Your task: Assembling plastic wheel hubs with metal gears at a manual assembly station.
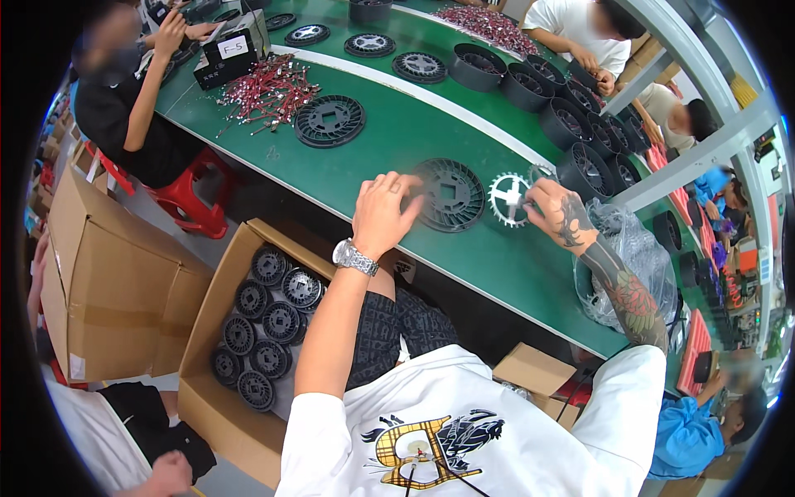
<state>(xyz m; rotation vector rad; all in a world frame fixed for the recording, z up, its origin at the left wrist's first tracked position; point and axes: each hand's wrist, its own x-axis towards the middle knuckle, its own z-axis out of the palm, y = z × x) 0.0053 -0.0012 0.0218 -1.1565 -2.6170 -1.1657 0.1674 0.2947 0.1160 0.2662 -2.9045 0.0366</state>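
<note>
Holding black discs (281, 321), an open carton (224, 422) stands left of both hands (383, 211).

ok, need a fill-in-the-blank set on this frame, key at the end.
1. The right hand is at the pale toothed ring, which in the picture is ____ of the dark slotted disc.
2. A watch is strapped to the ____ wrist.
3. The tabletop is coloured ____.
Missing: right; left; green.

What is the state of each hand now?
Left hand: beside the black disc; grip cannot be told.
Right hand: closed, holding the silver toothed wheel.
</note>
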